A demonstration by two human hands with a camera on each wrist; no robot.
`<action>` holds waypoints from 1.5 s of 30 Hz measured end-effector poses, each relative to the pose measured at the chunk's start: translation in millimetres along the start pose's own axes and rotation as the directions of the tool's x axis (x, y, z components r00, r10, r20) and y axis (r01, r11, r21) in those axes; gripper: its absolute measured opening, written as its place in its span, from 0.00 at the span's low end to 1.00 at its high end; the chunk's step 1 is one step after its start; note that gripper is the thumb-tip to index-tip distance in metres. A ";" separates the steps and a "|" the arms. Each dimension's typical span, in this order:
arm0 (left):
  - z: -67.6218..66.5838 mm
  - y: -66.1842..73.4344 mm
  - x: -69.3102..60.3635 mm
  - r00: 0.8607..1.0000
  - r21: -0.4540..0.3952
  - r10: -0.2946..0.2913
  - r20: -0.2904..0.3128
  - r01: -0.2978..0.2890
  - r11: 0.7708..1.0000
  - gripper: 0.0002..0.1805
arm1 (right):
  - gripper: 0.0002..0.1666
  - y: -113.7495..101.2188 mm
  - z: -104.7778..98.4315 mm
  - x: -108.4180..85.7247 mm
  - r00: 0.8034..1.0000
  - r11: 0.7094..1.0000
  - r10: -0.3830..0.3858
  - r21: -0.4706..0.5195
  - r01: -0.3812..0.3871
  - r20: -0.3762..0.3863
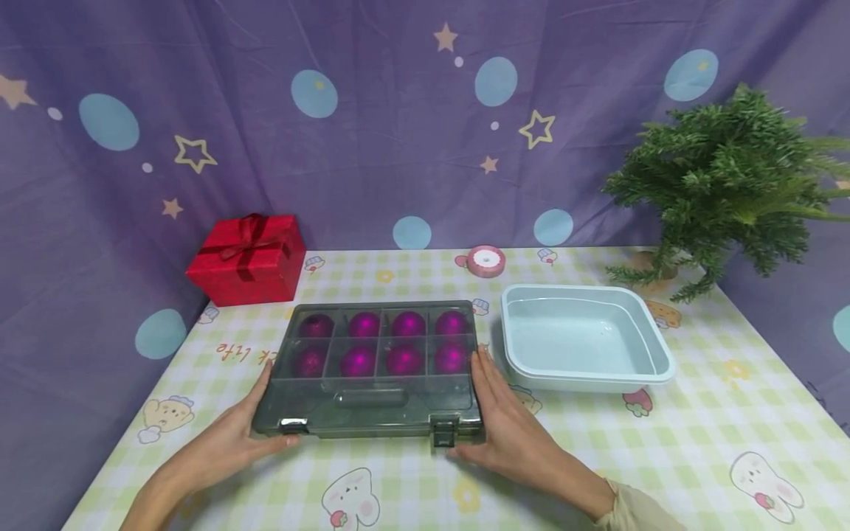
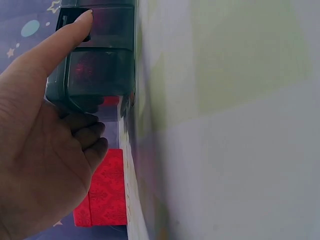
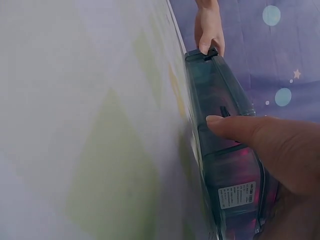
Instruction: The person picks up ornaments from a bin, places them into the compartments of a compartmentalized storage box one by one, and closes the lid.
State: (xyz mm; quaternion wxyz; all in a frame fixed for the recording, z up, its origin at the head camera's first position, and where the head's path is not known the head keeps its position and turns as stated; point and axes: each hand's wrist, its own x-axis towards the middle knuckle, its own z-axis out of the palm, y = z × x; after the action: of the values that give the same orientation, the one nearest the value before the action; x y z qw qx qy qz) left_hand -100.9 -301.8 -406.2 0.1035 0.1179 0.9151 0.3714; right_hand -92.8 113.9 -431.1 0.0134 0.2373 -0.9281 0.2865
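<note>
A dark translucent plastic case (image 1: 392,405) with a lid lies flat on the table. Purple balls (image 1: 408,324) fill two rows of its compartments; the front strip has a moulded handle. My left hand (image 1: 222,446) grips its left front corner, thumb at the front by the left latch (image 1: 294,426), fingers along the side. At the right front corner my right hand (image 1: 514,435) holds the case, thumb below the right latch (image 1: 443,431), fingers along the right side. The left wrist view shows that thumb over a dark latch (image 2: 65,20). A white label (image 3: 237,195) shows on the case's side.
A pale blue basin (image 1: 584,376) stands right of the case. Behind are a red gift box (image 1: 252,258) with a ribbon bow, a pink-rimmed ribbon roll (image 1: 486,262) and a small artificial pine tree (image 1: 724,177). A checked cloth (image 1: 598,457) covers the table; a purple curtain (image 1: 398,147) hangs behind.
</note>
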 end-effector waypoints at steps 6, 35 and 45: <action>-0.6 -0.2 -0.1 1.000 0.009 0.003 0.005 -0.003 1.000 0.71 | 0.81 0.7 -1.3 -0.2 1.000 1.000 0.006 0.022 -0.006 0.008; -1.9 -2.4 -1.4 0.999 0.019 0.032 0.013 -0.032 0.999 0.66 | 0.66 3.3 -1.8 -1.9 0.998 0.996 -0.002 0.093 0.008 -0.062; -1.5 -1.3 -1.2 0.998 0.019 0.065 0.003 -0.065 0.998 0.64 | 0.66 2.8 -1.6 -0.7 0.994 0.998 -0.016 0.053 0.022 -0.105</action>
State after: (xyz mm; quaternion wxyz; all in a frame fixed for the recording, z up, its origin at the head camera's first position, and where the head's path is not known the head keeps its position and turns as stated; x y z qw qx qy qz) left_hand -100.3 -304.1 -406.0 0.0911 0.1491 0.9142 0.3656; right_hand -93.7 117.1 -431.4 0.0584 0.2311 -0.9158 0.3234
